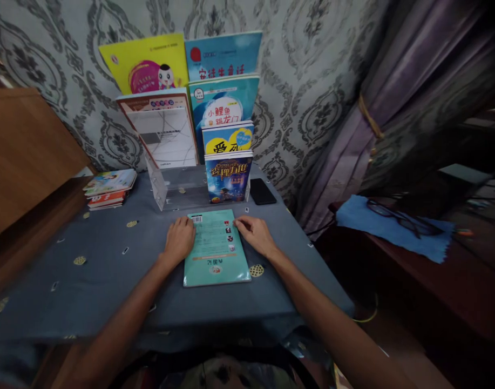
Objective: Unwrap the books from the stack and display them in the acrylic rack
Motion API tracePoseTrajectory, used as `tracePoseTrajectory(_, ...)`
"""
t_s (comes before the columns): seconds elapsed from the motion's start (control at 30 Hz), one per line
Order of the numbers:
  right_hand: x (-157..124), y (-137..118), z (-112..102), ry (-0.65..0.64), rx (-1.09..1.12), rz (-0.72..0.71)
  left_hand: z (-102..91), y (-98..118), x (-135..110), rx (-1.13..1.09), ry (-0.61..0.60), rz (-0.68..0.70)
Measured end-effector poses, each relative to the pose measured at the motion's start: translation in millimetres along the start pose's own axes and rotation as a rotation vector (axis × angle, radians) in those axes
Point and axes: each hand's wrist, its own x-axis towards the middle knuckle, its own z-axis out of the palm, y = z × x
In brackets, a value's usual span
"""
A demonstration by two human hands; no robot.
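A teal green book (215, 240) lies on the table in front of me, its printing upside down to me and a barcode at its far left corner. My left hand (181, 236) is closed at the book's left edge, with the fingertips at the far corner. At the opposite edge, my right hand (256, 233) has its thumb and fingers pinched together on the far right corner. Just beyond the book stands a clear acrylic rack (176, 195). Its front right row holds dark blue books (228, 178), with a yellow and blue book (226, 139) behind them.
A spiral-patterned white booklet (170, 138) and taller books stand in the rack. Several books lie stacked (109, 189) at the left. A black phone (262, 191) rests right of the rack. Glasses (405, 216) lie on a blue cloth (352, 216) on a side surface, near a purple curtain (348, 119).
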Motion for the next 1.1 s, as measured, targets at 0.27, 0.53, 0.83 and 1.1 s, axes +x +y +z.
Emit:
tracePoseTrajectory(0.27, 6.4, 14.2, 6.3, 0.041, 0.299, 0.055, 20.2, 21.3, 39.7, -0.222, 0.003, 0.237)
tracePoseTrajectory(0.53, 8.3, 19.7, 8.6, 0.063, 0.381, 0.066, 32.4, 51.5, 69.7, -0.279, 0.019, 0.373)
tracePoseTrajectory(0.83, 10.2, 23.0, 9.8, 0.050, 0.419, 0.085, 37.4, 54.3, 70.2, -0.254, 0.017, 0.372)
tracePoseTrajectory(1.1, 13.0, 31.5, 11.0, 0.031, 0.448, 0.092, 25.2, 59.8, 60.6, -0.209, -0.010, 0.390)
